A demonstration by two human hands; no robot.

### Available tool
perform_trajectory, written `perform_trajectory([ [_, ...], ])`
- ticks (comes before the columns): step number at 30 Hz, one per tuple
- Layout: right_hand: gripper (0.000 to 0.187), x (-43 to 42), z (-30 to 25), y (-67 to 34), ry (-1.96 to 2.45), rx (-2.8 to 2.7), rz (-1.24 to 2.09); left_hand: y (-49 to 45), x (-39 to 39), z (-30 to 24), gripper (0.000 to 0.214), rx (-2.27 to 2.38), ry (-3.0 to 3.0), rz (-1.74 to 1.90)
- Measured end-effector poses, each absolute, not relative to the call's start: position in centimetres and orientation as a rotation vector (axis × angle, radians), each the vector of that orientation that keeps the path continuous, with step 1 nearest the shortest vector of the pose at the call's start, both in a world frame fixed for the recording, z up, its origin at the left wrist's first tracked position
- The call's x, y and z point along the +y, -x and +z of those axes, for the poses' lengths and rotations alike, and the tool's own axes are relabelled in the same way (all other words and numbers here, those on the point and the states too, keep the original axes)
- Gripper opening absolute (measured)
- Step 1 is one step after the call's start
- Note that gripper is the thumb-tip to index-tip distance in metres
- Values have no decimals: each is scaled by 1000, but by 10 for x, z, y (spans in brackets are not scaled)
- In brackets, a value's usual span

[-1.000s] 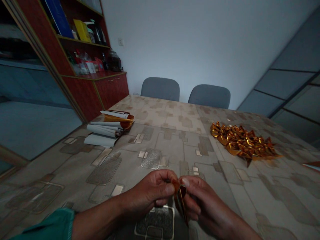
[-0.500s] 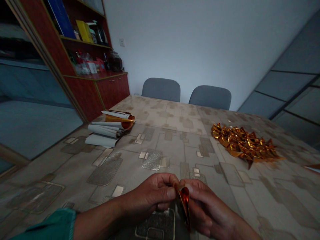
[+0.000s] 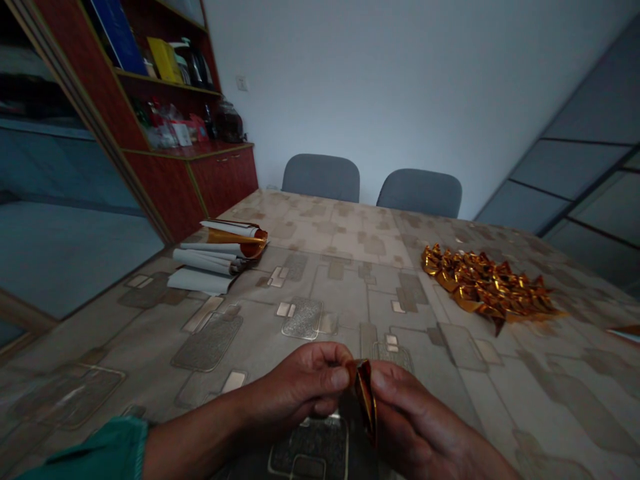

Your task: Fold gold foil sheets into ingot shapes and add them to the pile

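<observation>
Pinching what, exactly?

A small folded piece of gold foil [image 3: 365,397], narrow and pointed, its tip hanging down and tilted a little. It sits in the air above the patterned table cover [image 3: 320,273], touching nothing but the fingers.

And the hands?

Both are closed in narrow on the foil. The left hand [image 3: 300,383] has its thumb and fingers curled in at the upper edge, and the right hand [image 3: 417,417] presses its thumb to the other side. Neither is open wide, and the two almost meet around the piece.

So which step is that?

Judging from the grip, it's the hand-shaping of a single folded piece, creasing or pinching it. How far the fold has got I can't tell: the fingers hide part of it, and the light is dim.

What does a grip like that call for?

Steady pressure from both thumbs along the crease, I'd say. With both hands on it, neither is free to pick up anything else.

What lies around them?

Ahead to the right, a heap of folded gold foil pieces [image 3: 485,287]. Ahead to the left, a stack of curled white-backed sheets [image 3: 210,257], gold showing at the rolled ends — and a green sleeve [image 3: 85,453] on the left arm.
</observation>
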State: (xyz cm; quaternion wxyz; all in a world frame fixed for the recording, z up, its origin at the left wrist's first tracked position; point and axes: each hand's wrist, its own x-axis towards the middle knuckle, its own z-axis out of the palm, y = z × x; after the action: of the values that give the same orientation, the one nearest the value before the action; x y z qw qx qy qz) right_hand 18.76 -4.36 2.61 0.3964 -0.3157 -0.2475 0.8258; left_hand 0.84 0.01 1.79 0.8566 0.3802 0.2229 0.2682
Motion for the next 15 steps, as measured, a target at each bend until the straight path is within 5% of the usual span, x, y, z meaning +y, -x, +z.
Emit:
perform_trajectory([
  [15, 32, -41, 22, -186, 533, -660, 2170, -6, -2, 15, 43, 461, -745, 513],
])
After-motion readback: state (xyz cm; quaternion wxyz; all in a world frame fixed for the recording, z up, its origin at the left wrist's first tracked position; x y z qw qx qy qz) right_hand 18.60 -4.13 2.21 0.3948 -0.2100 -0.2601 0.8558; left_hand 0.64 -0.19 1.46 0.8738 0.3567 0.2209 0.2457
